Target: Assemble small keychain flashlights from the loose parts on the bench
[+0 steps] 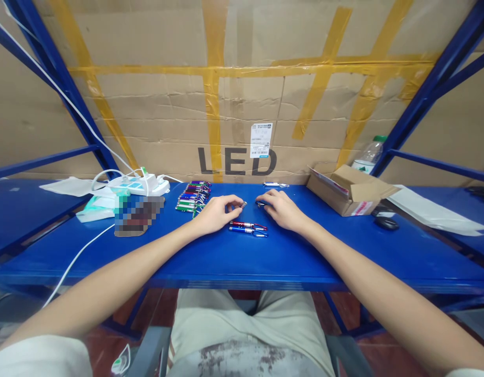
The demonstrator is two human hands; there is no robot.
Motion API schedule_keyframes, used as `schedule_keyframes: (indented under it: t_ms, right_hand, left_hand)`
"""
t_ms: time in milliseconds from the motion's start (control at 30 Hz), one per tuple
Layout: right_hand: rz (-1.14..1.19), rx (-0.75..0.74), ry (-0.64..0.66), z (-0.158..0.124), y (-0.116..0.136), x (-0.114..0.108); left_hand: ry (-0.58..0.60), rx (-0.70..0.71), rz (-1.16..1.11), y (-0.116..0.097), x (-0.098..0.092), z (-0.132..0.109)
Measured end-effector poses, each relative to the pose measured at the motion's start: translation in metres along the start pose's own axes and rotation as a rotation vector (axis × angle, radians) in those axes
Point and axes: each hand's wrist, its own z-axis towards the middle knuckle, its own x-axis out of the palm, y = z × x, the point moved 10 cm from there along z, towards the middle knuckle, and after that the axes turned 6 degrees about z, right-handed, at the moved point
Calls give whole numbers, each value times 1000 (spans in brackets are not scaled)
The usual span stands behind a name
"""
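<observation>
Behind all, a cardboard wall (242, 89) printed "LED". Below it a blue table (265, 256), front edge cut by the arms. At left, a pixelated patch (139, 214), unreadable. Left hand (216, 212) curled narrow on a small piece (244, 204), too small to identify. Right hand (283, 209) pinching a dark part (260, 203), mostly hidden by fingers. Just before both hands, two pens (248, 228) lying flat.
</observation>
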Motion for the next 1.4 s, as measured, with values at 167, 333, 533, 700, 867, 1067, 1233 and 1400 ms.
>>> schedule_keyframes:
  t_ms: [167, 333, 533, 700, 867, 1067, 1233, 1400]
  right_hand:
    - [-59, 5, 126, 0, -4, 11]
    - [-71, 7, 131, 1, 3, 8]
    - [-56, 27, 126, 0, 10, 5]
    - [-17, 63, 109, -1, 16, -2]
    - [387, 93, -9, 1, 24, -13]
    - [701, 70, -97, 3, 36, -18]
    - [690, 70, -97, 2, 39, -17]
    - [593, 49, -92, 0, 42, -20]
  left_hand:
    - [-19, 8, 7, 0, -2, 0]
    - [-18, 22, -4, 0, -1, 0]
    - [10, 33, 0, -3, 0, 0]
    - [23, 47, 13, -5, 0, 0]
    - [25, 61, 33, -4, 0, 0]
    - [33, 84, 25, -9, 1, -1]
    - [27, 92, 3, -14, 1, -2]
    - [17, 96, -14, -15, 0, -3]
